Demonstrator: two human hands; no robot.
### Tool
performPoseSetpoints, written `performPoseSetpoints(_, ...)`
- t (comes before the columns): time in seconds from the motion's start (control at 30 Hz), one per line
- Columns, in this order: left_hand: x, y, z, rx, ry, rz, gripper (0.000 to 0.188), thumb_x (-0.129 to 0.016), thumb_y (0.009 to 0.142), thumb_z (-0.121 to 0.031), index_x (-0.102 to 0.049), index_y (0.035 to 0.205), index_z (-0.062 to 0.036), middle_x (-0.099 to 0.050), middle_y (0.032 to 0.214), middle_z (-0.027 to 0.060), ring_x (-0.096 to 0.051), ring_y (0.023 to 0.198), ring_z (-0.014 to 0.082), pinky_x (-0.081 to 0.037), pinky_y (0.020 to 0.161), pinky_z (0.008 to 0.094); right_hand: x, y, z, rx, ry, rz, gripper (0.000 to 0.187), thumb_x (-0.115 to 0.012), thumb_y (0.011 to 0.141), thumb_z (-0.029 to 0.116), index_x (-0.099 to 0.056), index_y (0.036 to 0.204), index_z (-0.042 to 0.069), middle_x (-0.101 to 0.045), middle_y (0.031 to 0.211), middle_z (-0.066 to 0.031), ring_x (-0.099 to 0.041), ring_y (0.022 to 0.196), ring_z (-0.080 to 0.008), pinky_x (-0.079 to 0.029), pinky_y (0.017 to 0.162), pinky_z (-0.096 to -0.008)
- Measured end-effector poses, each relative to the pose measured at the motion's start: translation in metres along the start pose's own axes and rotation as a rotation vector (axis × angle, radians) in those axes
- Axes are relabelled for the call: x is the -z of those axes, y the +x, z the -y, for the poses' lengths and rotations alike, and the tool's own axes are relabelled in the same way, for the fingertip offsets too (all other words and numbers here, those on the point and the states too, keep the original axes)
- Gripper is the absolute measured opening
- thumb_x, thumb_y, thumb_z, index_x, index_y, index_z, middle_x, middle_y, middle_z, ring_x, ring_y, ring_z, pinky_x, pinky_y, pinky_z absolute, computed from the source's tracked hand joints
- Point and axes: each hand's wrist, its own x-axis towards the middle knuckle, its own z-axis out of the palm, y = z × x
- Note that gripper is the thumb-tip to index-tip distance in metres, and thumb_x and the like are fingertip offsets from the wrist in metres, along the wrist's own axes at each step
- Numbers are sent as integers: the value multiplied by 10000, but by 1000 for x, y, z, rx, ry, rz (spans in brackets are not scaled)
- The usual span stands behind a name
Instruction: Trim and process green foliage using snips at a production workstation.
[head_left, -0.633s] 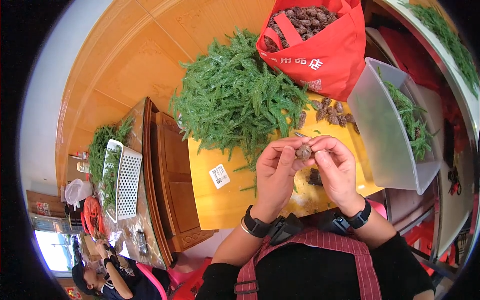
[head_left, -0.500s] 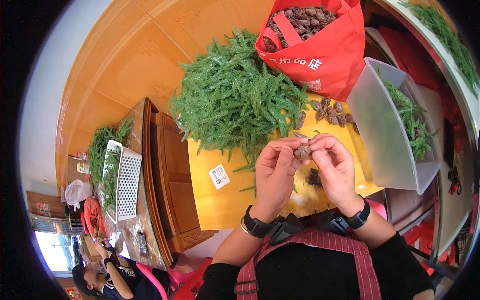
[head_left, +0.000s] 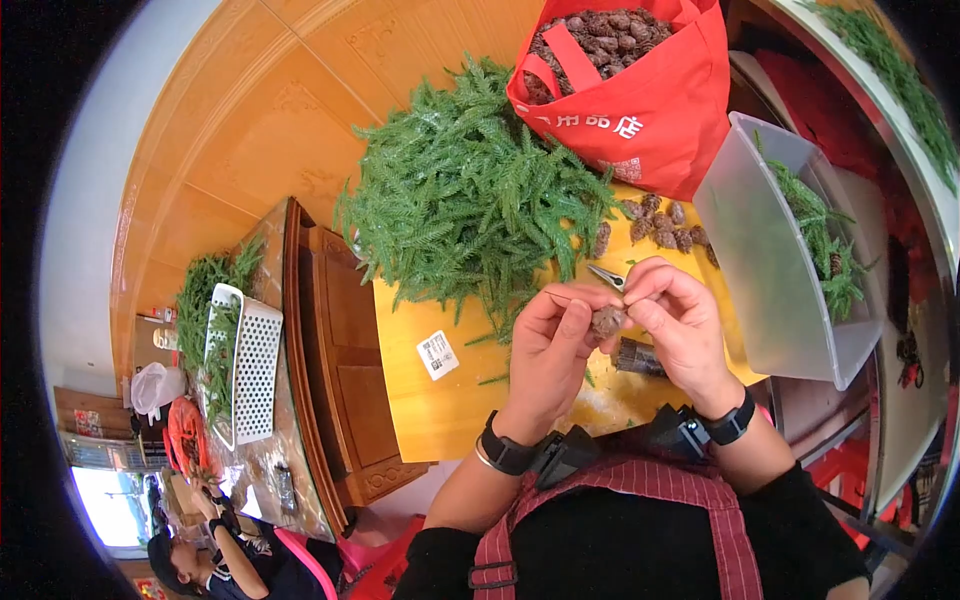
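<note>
Between the thumb and fingers of my left hand point(head_left: 548, 348) is a small brown pine cone point(head_left: 607, 321), held above the yellow table point(head_left: 410, 400). My right hand point(head_left: 685, 325) is closed in a pinch just beside the cone, on what looks like a thin wire running across to my left fingers. Pliers point(head_left: 604, 276) with metal jaws show just beyond my fingertips, their handles hidden. A dark bundle of thin sticks or wires point(head_left: 640, 358) lies beneath my hands. Several loose pine cones point(head_left: 665, 230) rest farther off.
A heap of green artificial pine sprigs point(head_left: 460, 190) covers the table's far left. Behind stands a red bag point(head_left: 640, 130) full of pine cones; at right is a clear plastic bin point(head_left: 745, 270) with sprigs. A white label point(head_left: 437, 355) lies left. Another person point(head_left: 215, 560) works beside a white basket point(head_left: 258, 370).
My right hand has shifted slightly up and the cone slightly down, so the two are a little apart. More of the pliers and the dark bundle shows.
</note>
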Motion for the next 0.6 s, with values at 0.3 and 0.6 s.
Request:
performPoseSetpoints(0.3, 9, -1, -7, 184, -24, -22, 199, -525, 877, -232, -540, 905, -35, -579, 959, 83, -575, 805, 163, -443, 615, 259, 4, 1, 4, 9, -65, 153, 89, -572, 822, 85, -537, 872, 19, -501, 1022, -100, -506, 906, -146, -450, 756, -255)
performPoseSetpoints(0.6, 16, -4, -18, 433, -29, 129, 211, -550, 865, -206, -597, 928, -10, -637, 856, 82, -607, 712, 133, -441, 553, 193, 13, 12, 16, -84, -142, 491, 255, -651, 770, 193, -560, 921, 9, -510, 1121, -150, -448, 1097, -252, -386, 898, -369)
